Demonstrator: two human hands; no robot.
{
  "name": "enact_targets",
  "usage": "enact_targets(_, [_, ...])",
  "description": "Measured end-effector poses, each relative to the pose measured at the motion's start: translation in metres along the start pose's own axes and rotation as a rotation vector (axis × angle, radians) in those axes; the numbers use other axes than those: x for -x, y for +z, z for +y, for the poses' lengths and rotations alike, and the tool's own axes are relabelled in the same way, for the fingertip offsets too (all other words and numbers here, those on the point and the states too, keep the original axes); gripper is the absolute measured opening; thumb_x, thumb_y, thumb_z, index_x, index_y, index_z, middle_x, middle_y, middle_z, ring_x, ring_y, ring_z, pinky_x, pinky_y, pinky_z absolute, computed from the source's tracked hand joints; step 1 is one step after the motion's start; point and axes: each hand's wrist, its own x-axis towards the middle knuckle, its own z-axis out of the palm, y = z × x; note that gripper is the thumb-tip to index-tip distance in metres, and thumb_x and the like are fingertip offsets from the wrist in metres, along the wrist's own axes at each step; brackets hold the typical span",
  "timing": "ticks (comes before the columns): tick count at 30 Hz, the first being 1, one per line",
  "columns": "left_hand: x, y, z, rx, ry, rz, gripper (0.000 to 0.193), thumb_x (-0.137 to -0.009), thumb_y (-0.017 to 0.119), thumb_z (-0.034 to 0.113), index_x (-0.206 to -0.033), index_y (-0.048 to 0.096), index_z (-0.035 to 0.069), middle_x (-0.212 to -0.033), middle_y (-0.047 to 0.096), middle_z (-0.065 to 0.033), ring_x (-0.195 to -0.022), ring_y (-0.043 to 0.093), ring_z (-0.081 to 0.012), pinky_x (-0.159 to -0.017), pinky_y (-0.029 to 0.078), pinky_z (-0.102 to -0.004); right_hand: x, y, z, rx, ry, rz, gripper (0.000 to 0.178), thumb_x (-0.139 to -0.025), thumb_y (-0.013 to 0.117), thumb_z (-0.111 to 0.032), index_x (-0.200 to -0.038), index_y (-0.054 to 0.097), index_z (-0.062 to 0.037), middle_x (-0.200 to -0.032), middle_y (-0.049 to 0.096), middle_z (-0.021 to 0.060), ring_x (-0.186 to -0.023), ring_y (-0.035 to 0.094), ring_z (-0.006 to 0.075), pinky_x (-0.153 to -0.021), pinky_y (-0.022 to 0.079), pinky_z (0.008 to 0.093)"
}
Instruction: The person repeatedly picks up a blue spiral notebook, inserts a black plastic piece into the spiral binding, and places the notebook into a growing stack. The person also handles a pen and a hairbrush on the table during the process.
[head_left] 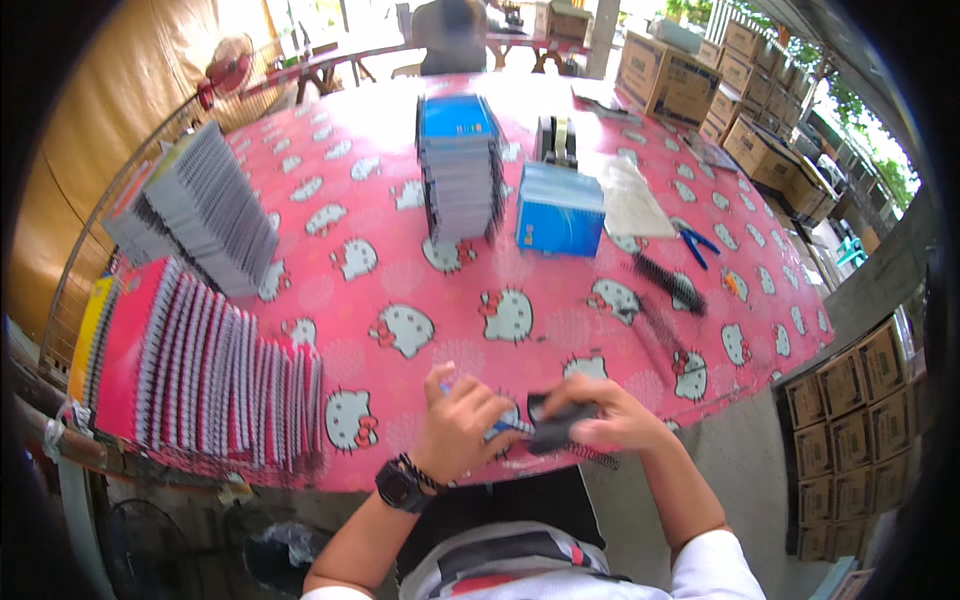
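My left hand [460, 420], with a black watch on its wrist, is closed round a small blue and white thing [505, 428] at the near edge of the table; its kind is not clear. Just right of it, my right hand [610, 415] grips a dark grey, blocky thing [560, 425], slightly blurred. The two held things meet or nearly meet. A thin black spiral coil [597, 457] lies under my right hand at the table edge. Farther right rest a bundle of black spiral coils [668, 282] and blue-handled pliers [697, 243].
Red-covered spiral notebooks [200, 370] stand in a row at left, grey-edged notebooks [215, 210] behind them. Blue-covered stacks [460, 170] [560, 225] and a tape dispenser [556, 140] occupy the far middle. Cardboard boxes [665, 80] are at right. A person [448, 35] sits beyond the table.
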Motion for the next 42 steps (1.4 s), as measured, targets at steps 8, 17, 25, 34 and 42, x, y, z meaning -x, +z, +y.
enact_targets(8, [0.010, 0.002, 0.005, 0.041, -0.109, 0.064, 0.080, -0.062, 0.082, 0.040, -0.129, 0.049, 0.010, -0.084, 0.062, 0.0031, -0.085, 0.060, -0.0151, -0.100, 0.026, -0.0469, -0.021, 0.016, 0.007, 0.226, 0.119, 0.196, 0.055, -0.072, 0.071, -0.052, -0.095, 0.069, -0.0019, -0.098, 0.066, 0.0114, -0.108, 0.054, 0.0256, -0.092, 0.040, 0.0378])
enact_targets(17, [0.038, 0.013, -0.036, 0.899, -0.475, 0.203, 0.063, -0.068, 0.084, 0.016, -0.118, 0.046, 0.006, -0.096, 0.056, -0.0047, -0.092, 0.056, -0.0141, -0.085, 0.046, -0.0318, -0.035, 0.016, 0.019, 0.290, 0.091, 0.201, 0.068, -0.074, 0.063, -0.062, -0.100, 0.067, 0.0013, -0.106, 0.064, 0.0106, -0.111, 0.053, 0.0237, -0.094, 0.039, 0.0368])
enact_targets(25, [0.037, 0.010, -0.034, 1.064, -0.718, 0.058, 0.042, -0.077, 0.073, 0.000, -0.104, 0.042, 0.006, -0.094, 0.050, -0.0037, -0.093, 0.052, -0.0128, -0.086, 0.046, -0.0311, -0.045, 0.016, 0.023, -0.097, 0.079, 0.187, 0.048, -0.078, 0.065, -0.042, -0.100, 0.066, 0.0010, -0.101, 0.064, 0.0093, -0.099, 0.056, 0.0202, -0.088, 0.042, 0.0338])
enact_targets(34, [0.040, 0.015, -0.040, 0.877, -0.502, 0.074, 0.037, -0.081, 0.071, 0.003, -0.100, 0.040, 0.007, -0.095, 0.045, -0.0043, -0.089, 0.047, -0.0130, -0.082, 0.042, -0.0289, -0.061, 0.024, 0.007, -0.132, -0.089, 0.028, 0.049, -0.079, 0.066, -0.043, -0.101, 0.065, 0.0006, -0.097, 0.063, 0.0105, -0.095, 0.056, 0.0206, -0.087, 0.042, 0.0340])
enact_targets(42, [0.042, 0.017, -0.042, 0.846, -0.517, 0.055, 0.040, -0.079, 0.073, 0.005, -0.103, 0.040, 0.007, -0.098, 0.046, -0.0050, -0.094, 0.046, -0.0116, -0.084, 0.042, -0.0285, -0.080, 0.028, 0.001, 0.040, -0.148, -0.032, 0.046, -0.080, 0.068, -0.044, -0.099, 0.066, -0.0017, -0.092, 0.062, 0.0122, -0.093, 0.054, 0.0245, -0.086, 0.041, 0.0370])
